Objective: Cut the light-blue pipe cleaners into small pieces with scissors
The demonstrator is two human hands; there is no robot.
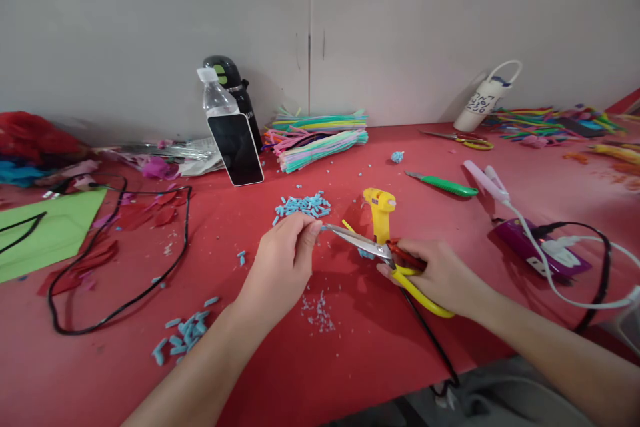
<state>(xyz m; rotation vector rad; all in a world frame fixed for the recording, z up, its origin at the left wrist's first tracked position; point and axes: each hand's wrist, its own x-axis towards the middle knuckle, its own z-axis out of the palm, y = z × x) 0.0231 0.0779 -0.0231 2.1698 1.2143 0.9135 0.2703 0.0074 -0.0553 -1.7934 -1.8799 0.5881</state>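
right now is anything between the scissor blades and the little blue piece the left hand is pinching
Nothing visible. The yellow-handled scissors in the right hand point their blade tips straight at the small blue piece at the left hand's fingertips; the yellow glue gun stands behind the blades.

On the red tabletop (350,360) the left hand (280,267) pinches a small blue piece at its fingertips, right at the blade tips of the yellow-handled scissors (385,257), which the right hand (440,275) has in its grip. A yellow glue gun (380,208) stands just behind the scissors. A pile of blue cut bits (303,205) lies beyond the left hand, and another (183,335) near the left forearm. A phone (236,149) leans against a water bottle (215,95), beside bundled pipe cleaners (320,140).
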